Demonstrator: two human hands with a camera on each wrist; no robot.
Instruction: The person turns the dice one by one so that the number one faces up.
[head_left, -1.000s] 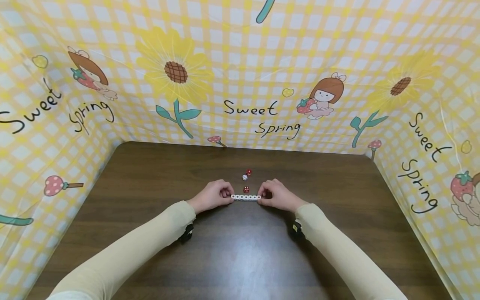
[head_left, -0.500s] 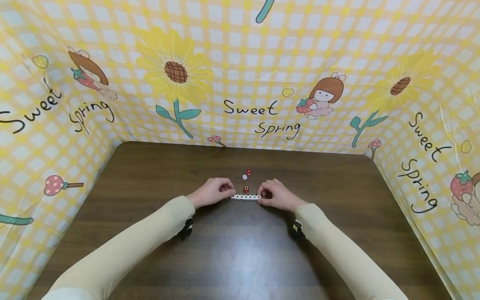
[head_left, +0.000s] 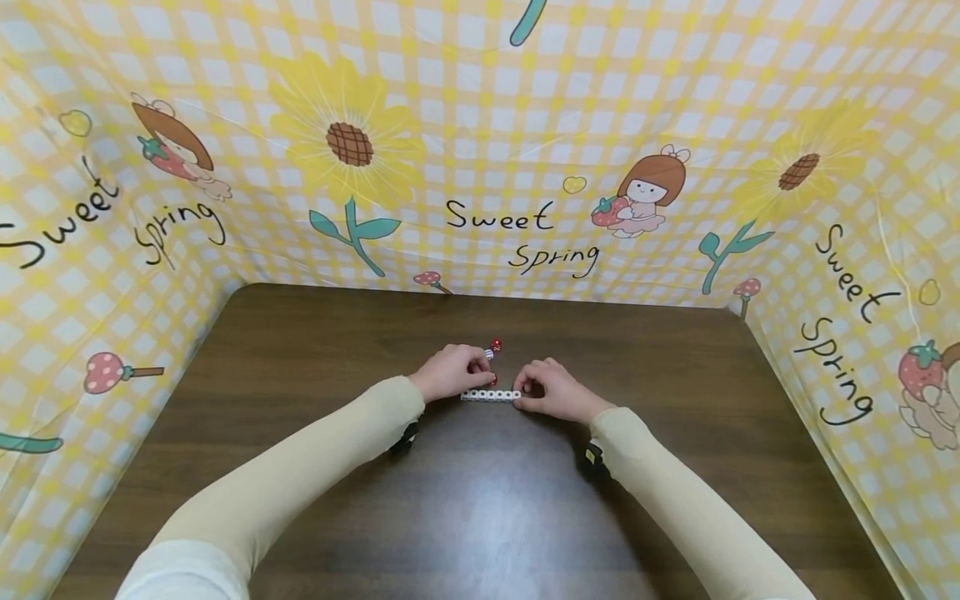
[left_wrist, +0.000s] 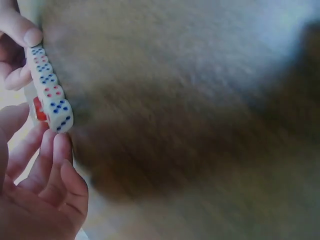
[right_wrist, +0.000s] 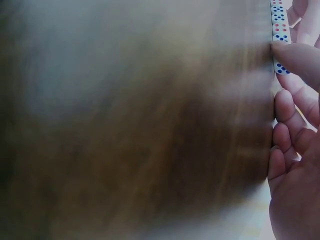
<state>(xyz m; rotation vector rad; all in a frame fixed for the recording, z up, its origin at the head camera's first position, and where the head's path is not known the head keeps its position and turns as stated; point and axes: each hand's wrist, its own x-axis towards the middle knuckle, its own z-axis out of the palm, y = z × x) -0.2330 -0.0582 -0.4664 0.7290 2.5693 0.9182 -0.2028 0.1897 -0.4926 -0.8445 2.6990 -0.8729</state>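
A straight row of white dice [head_left: 491,396] with blue and red pips lies on the table in front of both hands. My right hand [head_left: 558,392] pinches the row's right end between thumb and finger. My left hand [head_left: 452,371] is just behind the row's left part, its fingertips around a red die [head_left: 493,380] that it partly hides. In the left wrist view that red die [left_wrist: 40,109] shows behind the white row, and the left thumb and fingers stand apart. Whether they touch the die I cannot tell. Near the left fingers sits a loose white die [head_left: 489,354], partly covered.
Another red die [head_left: 496,343] lies farther back, beside the loose white one. The dark wooden table [head_left: 480,500] is enclosed at the back and sides by a yellow checked cloth [head_left: 480,150] with printed flowers.
My left hand has let go of the row's left end and moved right and back to the nearer red die. The right hand and the row have stayed in place.
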